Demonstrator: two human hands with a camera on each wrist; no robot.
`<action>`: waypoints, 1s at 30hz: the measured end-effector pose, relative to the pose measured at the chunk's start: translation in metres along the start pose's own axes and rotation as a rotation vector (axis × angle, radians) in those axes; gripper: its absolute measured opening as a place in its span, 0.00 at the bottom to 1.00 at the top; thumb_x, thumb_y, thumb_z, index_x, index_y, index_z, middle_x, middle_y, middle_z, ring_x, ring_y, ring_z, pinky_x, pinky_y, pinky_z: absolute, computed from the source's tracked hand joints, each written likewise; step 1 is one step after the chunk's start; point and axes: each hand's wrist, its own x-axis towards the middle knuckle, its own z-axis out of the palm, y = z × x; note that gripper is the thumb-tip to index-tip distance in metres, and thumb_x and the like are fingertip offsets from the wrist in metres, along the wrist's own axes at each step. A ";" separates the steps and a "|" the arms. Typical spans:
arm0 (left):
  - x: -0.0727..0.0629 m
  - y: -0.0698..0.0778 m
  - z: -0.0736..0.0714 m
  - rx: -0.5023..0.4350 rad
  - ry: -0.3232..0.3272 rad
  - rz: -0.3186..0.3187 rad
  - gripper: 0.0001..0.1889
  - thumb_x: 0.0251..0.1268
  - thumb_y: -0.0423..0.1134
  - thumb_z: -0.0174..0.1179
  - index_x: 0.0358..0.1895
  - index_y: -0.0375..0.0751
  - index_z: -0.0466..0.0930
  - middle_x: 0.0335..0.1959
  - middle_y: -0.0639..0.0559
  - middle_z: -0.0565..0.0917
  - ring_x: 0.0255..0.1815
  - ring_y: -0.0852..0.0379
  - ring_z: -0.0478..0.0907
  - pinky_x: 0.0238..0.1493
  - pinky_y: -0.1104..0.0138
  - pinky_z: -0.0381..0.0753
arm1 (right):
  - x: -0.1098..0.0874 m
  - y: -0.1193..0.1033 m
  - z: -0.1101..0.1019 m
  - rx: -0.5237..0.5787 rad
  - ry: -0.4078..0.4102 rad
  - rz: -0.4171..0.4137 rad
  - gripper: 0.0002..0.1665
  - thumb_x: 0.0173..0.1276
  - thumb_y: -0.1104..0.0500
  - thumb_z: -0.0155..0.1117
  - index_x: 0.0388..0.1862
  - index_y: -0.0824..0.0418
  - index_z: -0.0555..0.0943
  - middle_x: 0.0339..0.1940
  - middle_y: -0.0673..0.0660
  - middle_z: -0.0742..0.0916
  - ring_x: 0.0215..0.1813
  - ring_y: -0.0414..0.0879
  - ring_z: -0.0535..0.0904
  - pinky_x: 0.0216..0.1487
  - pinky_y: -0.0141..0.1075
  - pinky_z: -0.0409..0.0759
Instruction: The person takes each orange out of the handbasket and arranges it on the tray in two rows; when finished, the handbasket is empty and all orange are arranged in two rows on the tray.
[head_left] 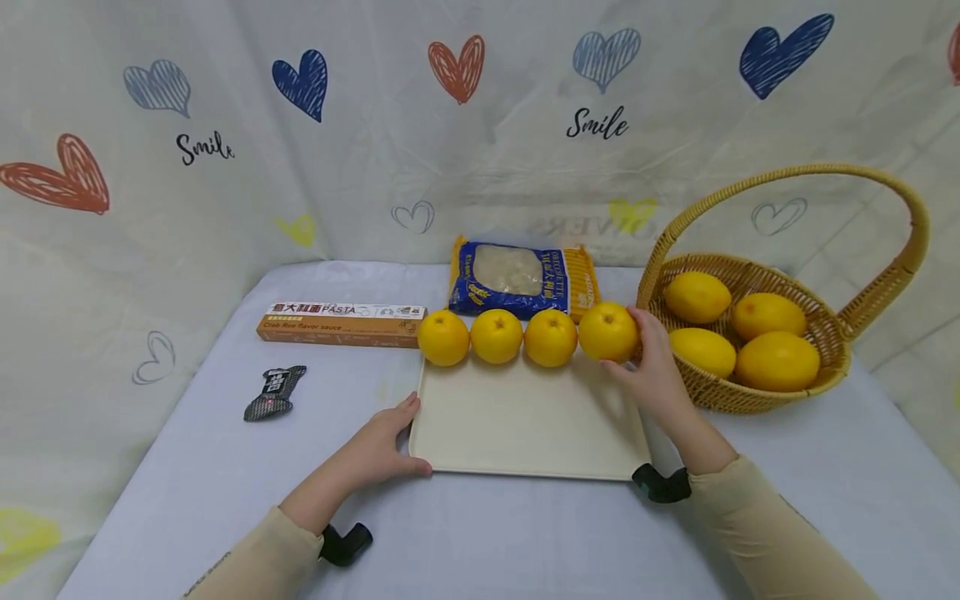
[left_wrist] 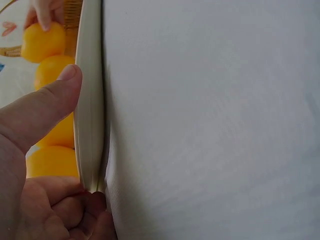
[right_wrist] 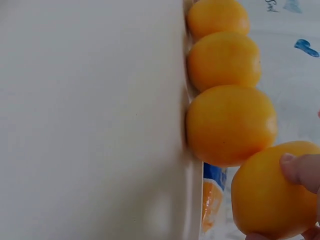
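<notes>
A cream rectangular tray [head_left: 525,417] lies on the table with three oranges [head_left: 497,337] in a row along its far edge. My right hand [head_left: 656,367] holds a fourth orange [head_left: 609,332] at the right end of that row, thumb and fingers around it. In the right wrist view, this held orange [right_wrist: 277,192] overlaps its neighbour [right_wrist: 231,125]. At the tray's near left corner, my left hand [head_left: 378,446] grips the rim. Its thumb [left_wrist: 65,90] lies over the front edge [left_wrist: 90,100], while the other fingers curl at the corner.
A wicker basket [head_left: 750,400] with several lemons [head_left: 777,361] stands right of the tray. Behind the oranges lies a blue and yellow pasta bag [head_left: 517,277]. On the left are a pasta box [head_left: 341,325] and a small dark wrapped packet [head_left: 274,393].
</notes>
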 end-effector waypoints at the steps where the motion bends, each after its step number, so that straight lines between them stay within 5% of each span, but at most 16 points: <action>1: 0.000 0.000 0.000 -0.002 -0.001 0.000 0.56 0.34 0.56 0.72 0.69 0.38 0.53 0.72 0.50 0.53 0.72 0.45 0.51 0.69 0.51 0.54 | 0.000 0.001 0.000 -0.010 -0.001 0.006 0.47 0.54 0.68 0.66 0.69 0.68 0.51 0.67 0.71 0.56 0.64 0.66 0.58 0.57 0.58 0.69; 8: 0.000 0.000 0.000 0.003 0.002 0.002 0.56 0.34 0.55 0.72 0.69 0.37 0.53 0.72 0.50 0.53 0.72 0.46 0.51 0.69 0.52 0.54 | 0.005 0.007 0.001 -0.086 -0.037 0.024 0.48 0.54 0.64 0.67 0.67 0.69 0.50 0.66 0.73 0.56 0.65 0.68 0.55 0.62 0.62 0.57; 21: 0.001 0.000 0.001 -0.005 0.001 0.004 0.55 0.35 0.56 0.72 0.69 0.36 0.54 0.72 0.49 0.53 0.72 0.44 0.51 0.69 0.51 0.54 | 0.012 0.011 0.004 -0.125 -0.119 0.107 0.48 0.55 0.64 0.65 0.65 0.72 0.47 0.64 0.76 0.53 0.63 0.68 0.54 0.63 0.61 0.55; 30: 0.001 0.000 0.001 0.001 0.002 -0.005 0.55 0.35 0.56 0.72 0.69 0.37 0.54 0.72 0.50 0.53 0.71 0.44 0.52 0.69 0.51 0.55 | 0.015 0.017 0.007 -0.158 -0.156 0.072 0.46 0.57 0.64 0.63 0.65 0.73 0.45 0.62 0.76 0.54 0.62 0.67 0.56 0.62 0.60 0.56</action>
